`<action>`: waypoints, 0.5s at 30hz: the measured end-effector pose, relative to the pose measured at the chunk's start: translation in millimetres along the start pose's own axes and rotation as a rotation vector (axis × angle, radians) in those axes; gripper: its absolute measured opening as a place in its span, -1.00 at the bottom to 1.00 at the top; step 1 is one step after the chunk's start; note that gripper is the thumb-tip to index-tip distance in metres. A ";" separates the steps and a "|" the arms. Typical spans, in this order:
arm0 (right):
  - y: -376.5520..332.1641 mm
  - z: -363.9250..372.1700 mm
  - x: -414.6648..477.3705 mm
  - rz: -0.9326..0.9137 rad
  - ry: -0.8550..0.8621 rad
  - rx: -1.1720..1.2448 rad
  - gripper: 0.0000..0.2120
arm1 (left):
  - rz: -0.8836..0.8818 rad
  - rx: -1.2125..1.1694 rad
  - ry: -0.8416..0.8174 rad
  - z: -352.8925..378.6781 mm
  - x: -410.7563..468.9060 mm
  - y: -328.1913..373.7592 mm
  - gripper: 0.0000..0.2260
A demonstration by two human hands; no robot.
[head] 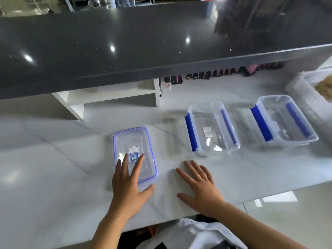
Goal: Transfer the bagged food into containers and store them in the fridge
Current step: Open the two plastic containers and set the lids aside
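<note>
While left hand [127, 187] covers lid [136, 139] near edge (flat) | right hand [201, 187] beside

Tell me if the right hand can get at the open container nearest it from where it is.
Probably yes: the right hand is open over bare countertop just before the container, with nothing between them.

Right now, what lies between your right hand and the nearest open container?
Nothing but bare white counter. The head view shows no object between the right hand, lying flat, and the open container.
</note>
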State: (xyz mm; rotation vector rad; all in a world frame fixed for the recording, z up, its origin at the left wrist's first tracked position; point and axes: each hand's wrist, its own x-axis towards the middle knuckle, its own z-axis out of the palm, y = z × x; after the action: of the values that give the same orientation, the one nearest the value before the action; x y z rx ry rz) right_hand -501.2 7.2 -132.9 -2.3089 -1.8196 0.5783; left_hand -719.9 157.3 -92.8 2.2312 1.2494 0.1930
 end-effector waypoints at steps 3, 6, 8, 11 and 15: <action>38.9 -10.2 -39.8 0.157 0.019 0.010 -0.31 | 0.139 -0.048 -0.057 24.7 -0.6 39.4 -0.23; 83.5 -27.4 -75.4 0.421 0.038 0.071 -0.26 | 0.248 -0.033 -0.168 47.8 7.6 82.9 -0.26; 115.5 -47.2 -92.6 0.585 0.094 0.128 -0.25 | 0.298 -0.003 -0.222 60.5 15.9 111.8 -0.25; 159.4 -88.0 -104.3 0.750 0.242 0.148 -0.32 | 0.327 0.090 -0.212 74.3 31.9 148.5 -0.25; 204.7 -143.1 -92.9 0.756 0.428 0.118 -0.24 | 0.279 0.149 -0.115 87.9 56.3 190.9 -0.24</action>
State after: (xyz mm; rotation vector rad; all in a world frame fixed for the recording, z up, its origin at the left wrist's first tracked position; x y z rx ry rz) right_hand -279.3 -116.8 -53.3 -2.7171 -0.6866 0.2178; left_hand -513.9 91.0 -70.2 2.5027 0.9159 0.0781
